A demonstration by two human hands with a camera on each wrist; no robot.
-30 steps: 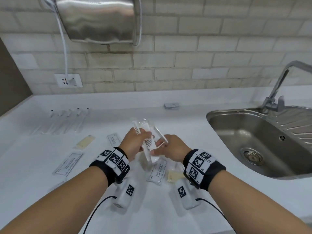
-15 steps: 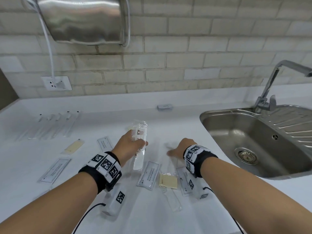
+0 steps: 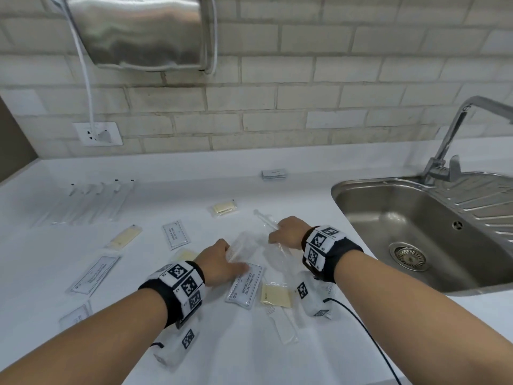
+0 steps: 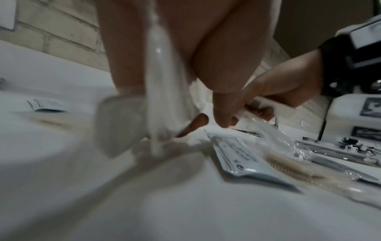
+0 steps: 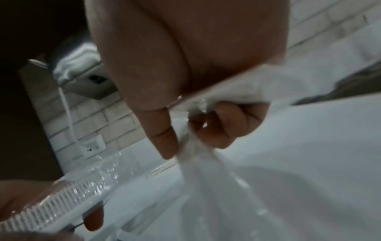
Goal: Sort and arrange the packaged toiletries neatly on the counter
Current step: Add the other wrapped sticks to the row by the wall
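Observation:
My left hand (image 3: 222,259) grips a white comb in a clear wrapper (image 3: 241,245) low over the white counter (image 3: 277,190); the left wrist view shows my fingers (image 4: 123,65) curled round the comb (image 4: 163,101). Just to its right, my right hand (image 3: 280,233) pinches a long slim clear-wrapped packet (image 3: 266,220) between the thumb (image 5: 163,138) and curled fingers. The comb's teeth (image 5: 51,215) show at the lower left of the right wrist view. A shampoo sachet (image 3: 245,286), a yellow soap pack (image 3: 276,295) and another wrapped comb (image 3: 284,326) lie beneath my wrists.
Wrapped toothbrushes (image 3: 94,204) lie in a row at the back left. More sachets (image 3: 175,234) (image 3: 94,275) and yellow packs (image 3: 125,237) (image 3: 224,208) are spread on the left half. A steel sink (image 3: 416,232) with a tap (image 3: 444,162) is on the right. A small packet stack (image 3: 273,174) sits by the wall.
My hands have parted and come down to the counter. The left has lowered the comb from mid-air, and the right now holds the slim packet off to the right.

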